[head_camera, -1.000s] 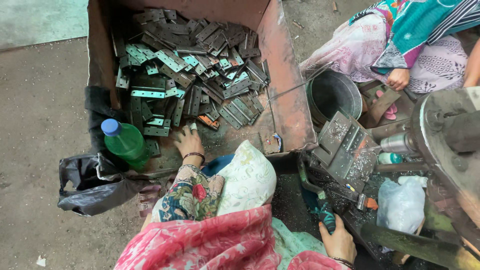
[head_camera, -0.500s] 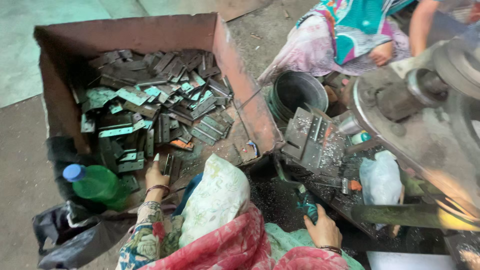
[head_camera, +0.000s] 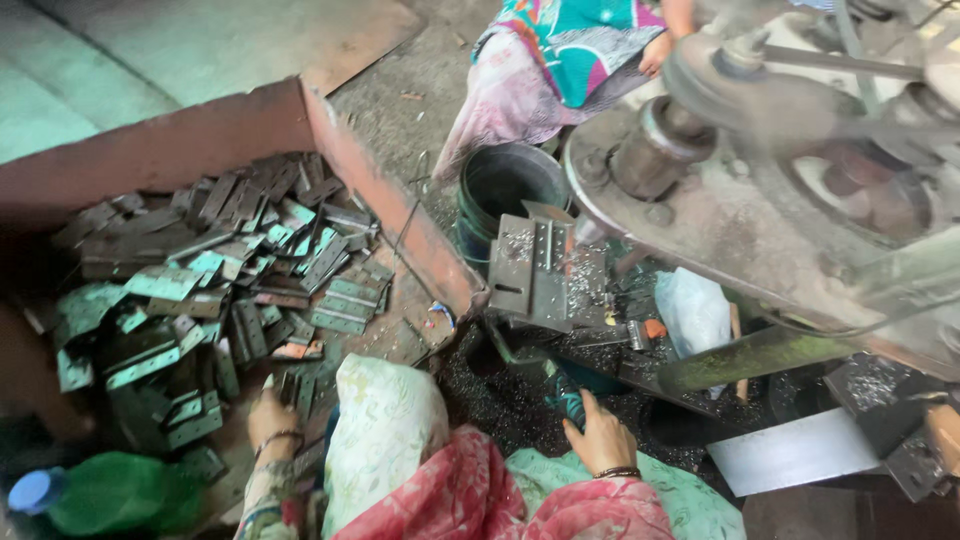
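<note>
My left hand (head_camera: 270, 415) reaches into a rusty red metal box (head_camera: 400, 215) and closes around a few flat metal hinge plates (head_camera: 295, 385) at its near edge. The box holds a heap of several grey and green-tinted hinge plates (head_camera: 215, 275). My right hand (head_camera: 600, 435) rests low by the machine and grips a teal handle (head_camera: 567, 400) beneath a perforated metal block (head_camera: 535, 270). A patterned cloth bundle (head_camera: 385, 430) lies on my lap between the two hands.
A dark metal bucket (head_camera: 505, 185) stands behind the block. A large belt wheel and machine body (head_camera: 760, 170) fill the right side. A green plastic bottle (head_camera: 100, 495) with blue cap lies at lower left. Another person in bright clothing (head_camera: 570, 60) sits beyond the bucket.
The view has swung right and down, so box and bottle slid left. My left hand stays on plates at the box's edge; my right hand remains on the handle.
</note>
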